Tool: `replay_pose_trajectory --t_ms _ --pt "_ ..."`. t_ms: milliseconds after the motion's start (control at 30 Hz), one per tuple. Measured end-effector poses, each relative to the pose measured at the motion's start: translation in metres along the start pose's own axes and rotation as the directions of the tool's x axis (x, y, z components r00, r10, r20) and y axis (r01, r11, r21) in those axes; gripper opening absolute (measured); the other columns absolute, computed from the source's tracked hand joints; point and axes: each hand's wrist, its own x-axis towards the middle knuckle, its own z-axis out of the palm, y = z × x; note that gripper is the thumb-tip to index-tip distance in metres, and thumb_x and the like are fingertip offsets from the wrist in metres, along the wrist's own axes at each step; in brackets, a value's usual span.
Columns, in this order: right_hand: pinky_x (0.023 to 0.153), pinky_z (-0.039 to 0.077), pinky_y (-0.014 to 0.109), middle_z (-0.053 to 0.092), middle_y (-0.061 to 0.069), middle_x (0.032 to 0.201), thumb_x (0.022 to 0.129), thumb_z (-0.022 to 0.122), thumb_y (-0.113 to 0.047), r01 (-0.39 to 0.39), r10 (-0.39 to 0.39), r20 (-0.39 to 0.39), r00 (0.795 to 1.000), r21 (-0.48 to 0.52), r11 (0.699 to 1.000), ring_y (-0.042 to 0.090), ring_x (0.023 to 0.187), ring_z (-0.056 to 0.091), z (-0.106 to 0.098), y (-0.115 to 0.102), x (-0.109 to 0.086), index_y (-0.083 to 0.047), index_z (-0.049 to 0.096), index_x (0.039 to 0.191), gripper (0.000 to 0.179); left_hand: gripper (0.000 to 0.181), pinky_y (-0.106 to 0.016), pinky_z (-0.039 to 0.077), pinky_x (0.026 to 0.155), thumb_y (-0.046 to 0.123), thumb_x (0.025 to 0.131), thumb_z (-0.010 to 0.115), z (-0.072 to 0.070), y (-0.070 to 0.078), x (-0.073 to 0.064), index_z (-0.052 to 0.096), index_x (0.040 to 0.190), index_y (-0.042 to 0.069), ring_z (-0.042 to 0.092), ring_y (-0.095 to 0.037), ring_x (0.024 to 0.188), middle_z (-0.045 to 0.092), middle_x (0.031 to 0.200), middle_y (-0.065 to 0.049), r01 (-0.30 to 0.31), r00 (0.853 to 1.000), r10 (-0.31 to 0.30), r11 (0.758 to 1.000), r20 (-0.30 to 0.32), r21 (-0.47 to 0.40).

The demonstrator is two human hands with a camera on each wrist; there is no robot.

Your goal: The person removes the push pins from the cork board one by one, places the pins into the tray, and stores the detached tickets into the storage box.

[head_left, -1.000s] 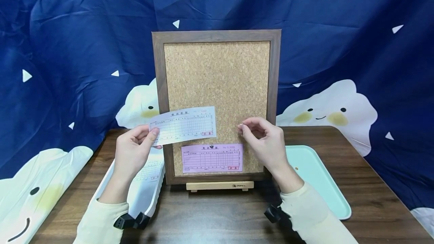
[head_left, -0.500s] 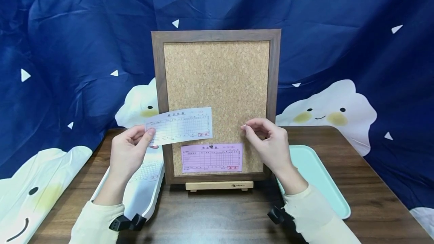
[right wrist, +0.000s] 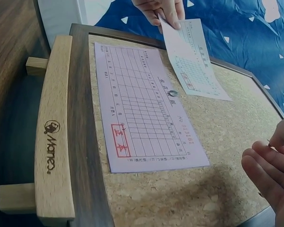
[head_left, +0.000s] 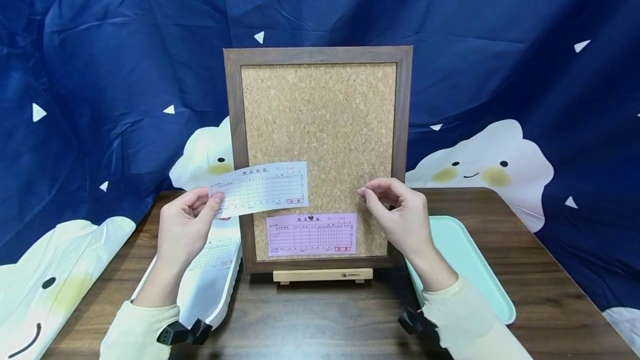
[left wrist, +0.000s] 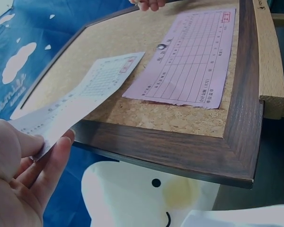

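Note:
My left hand point(head_left: 184, 232) pinches the left end of a white receipt slip point(head_left: 260, 189) between thumb and fingers. The slip is slightly bent and overlaps the lower left of a framed cork board point(head_left: 320, 115) in the head view. Below it, a pink receipt slip point(head_left: 312, 240) is fixed to the cork by a round metal thumbtack point(right wrist: 173, 93) near its top edge. To the right, my right hand point(head_left: 397, 215) pinches a small thumbtack between thumb and index finger; only its tip point(right wrist: 269, 144) shows clearly. That hand is in front of the board's right side.
The board leans upright on a light wooden stand point(head_left: 323, 275). At left, partly behind my forearm, a white tray point(head_left: 220, 293) contains more slips. A mint green tray point(head_left: 470, 271) lies to the right. A blue cloth point(head_left: 320, 4) hangs behind the table.
My left hand has drifted left and slightly down with the white slip. The right hand has shifted a little right and down, still pinching the thumbtack.

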Motion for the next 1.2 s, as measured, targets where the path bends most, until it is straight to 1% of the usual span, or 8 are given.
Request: replay_pose_trajectory --t_ms 200,400,467,700,967,1033,1100,1200 --pt "0.071 0.058 0.013 0.081 0.020 0.091 0.094 0.072 0.011 -0.011 0.011 -0.004 1.000 -0.028 1.000 0.001 0.080 0.077 -0.005 0.000 -0.001 0.005 0.075 0.098 0.007 0.021 -0.006 0.054 0.072 0.005 0.103 0.072 -0.003 -0.001 -0.001 0.077 0.117 -0.009 0.069 0.015 0.081 0.078 0.109 -0.031 0.000 1.000 0.000 1.000 -0.004 0.007" --pt "0.074 0.059 0.013 0.081 0.021 0.091 0.094 0.073 0.011 -0.020 0.020 -0.002 1.000 -0.041 0.999 -0.001 0.080 0.076 -0.007 -0.001 -0.003 0.006 0.075 0.098 0.007 0.019 -0.006 0.054 0.072 0.005 0.101 0.074 -0.005 -0.001 -0.002 0.078 0.115 -0.008 0.069 0.014 0.081 0.079 0.106 -0.030 0.005 1.000 -0.005 1.000 -0.019 0.011" --pt "0.075 0.059 0.013 0.081 0.021 0.092 0.095 0.073 0.011 -0.021 0.021 -0.001 1.000 -0.041 0.999 -0.001 0.081 0.076 -0.007 -0.001 -0.003 0.006 0.074 0.098 0.006 0.019 -0.006 0.054 0.072 0.005 0.101 0.074 -0.006 -0.002 -0.002 0.078 0.114 -0.008 0.069 0.014 0.080 0.079 0.105 -0.028 0.011 1.000 -0.010 1.000 -0.023 0.018" --pt "0.074 0.059 0.013 0.081 0.021 0.091 0.094 0.072 0.012 -0.013 0.013 -0.003 1.000 -0.039 0.999 -0.002 0.081 0.076 -0.009 0.001 -0.004 0.006 0.074 0.098 0.007 0.018 -0.007 0.055 0.074 0.007 0.102 0.074 -0.008 -0.003 -0.003 0.080 0.114 -0.005 0.070 0.012 0.082 0.081 0.104 -0.020 0.030 0.999 -0.030 1.000 -0.029 0.007" --pt "0.073 0.059 0.013 0.081 0.021 0.092 0.094 0.072 0.012 -0.022 0.022 -0.005 1.000 -0.033 0.999 0.000 0.081 0.076 -0.012 -0.002 -0.005 0.006 0.075 0.098 0.008 0.017 -0.008 0.055 0.074 0.006 0.102 0.074 -0.009 -0.004 -0.005 0.080 0.113 -0.005 0.071 0.011 0.082 0.081 0.104 -0.020 0.026 0.999 -0.026 1.000 -0.023 0.006" --pt "0.072 0.059 0.013 0.080 0.021 0.092 0.094 0.072 0.012 -0.029 0.028 -0.009 1.000 -0.032 0.999 0.000 0.080 0.076 -0.012 -0.003 -0.006 0.005 0.075 0.098 0.009 0.016 -0.007 0.054 0.074 0.007 0.101 0.075 -0.010 -0.005 -0.006 0.080 0.112 -0.004 0.070 0.011 0.081 0.082 0.101 -0.013 0.026 0.999 -0.025 1.000 -0.024 0.010" --pt "0.071 0.058 0.014 0.080 0.022 0.092 0.094 0.072 0.012 -0.035 0.034 -0.012 0.999 -0.027 0.999 0.000 0.080 0.075 -0.013 -0.003 -0.006 0.005 0.075 0.098 0.009 0.016 -0.008 0.054 0.073 0.007 0.101 0.075 -0.011 -0.005 -0.006 0.080 0.111 -0.004 0.070 0.011 0.081 0.082 0.096 0.001 0.027 0.999 -0.027 1.000 -0.024 0.012" --pt "0.071 0.059 0.014 0.080 0.022 0.092 0.095 0.072 0.012 -0.043 0.043 -0.015 0.999 -0.019 0.999 0.001 0.080 0.076 -0.015 -0.004 -0.007 0.005 0.076 0.098 0.009 0.015 -0.008 0.053 0.072 0.008 0.101 0.075 -0.012 -0.006 -0.006 0.080 0.110 -0.003 0.069 0.010 0.079 0.077 0.089 0.020 0.028 0.999 -0.028 1.000 -0.028 0.010"
